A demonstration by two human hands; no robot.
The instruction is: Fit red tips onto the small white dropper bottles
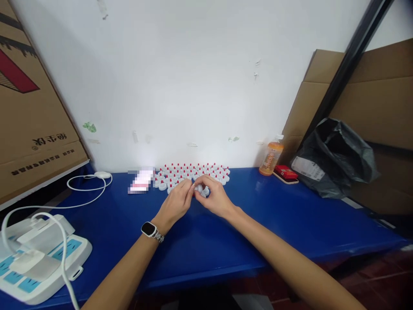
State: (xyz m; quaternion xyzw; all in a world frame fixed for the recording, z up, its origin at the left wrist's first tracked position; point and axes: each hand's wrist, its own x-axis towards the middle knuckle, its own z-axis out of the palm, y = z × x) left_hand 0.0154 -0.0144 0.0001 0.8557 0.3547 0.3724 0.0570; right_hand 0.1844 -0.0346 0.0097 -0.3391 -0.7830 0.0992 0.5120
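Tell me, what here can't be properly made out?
Head view, the only one:
- Small white piece pinched between left hand and right hand: fingers cover most of it.
- Pixelated patch on the blue table: blurred out.
- Orange bottle label: too small.
- Black bag: contents hidden.

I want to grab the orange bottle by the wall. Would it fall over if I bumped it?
Probably. The orange bottle stands upright, tall and narrow, so a bump might tip it. It looks like light plastic, and its round body would likely roll across the smooth blue table.
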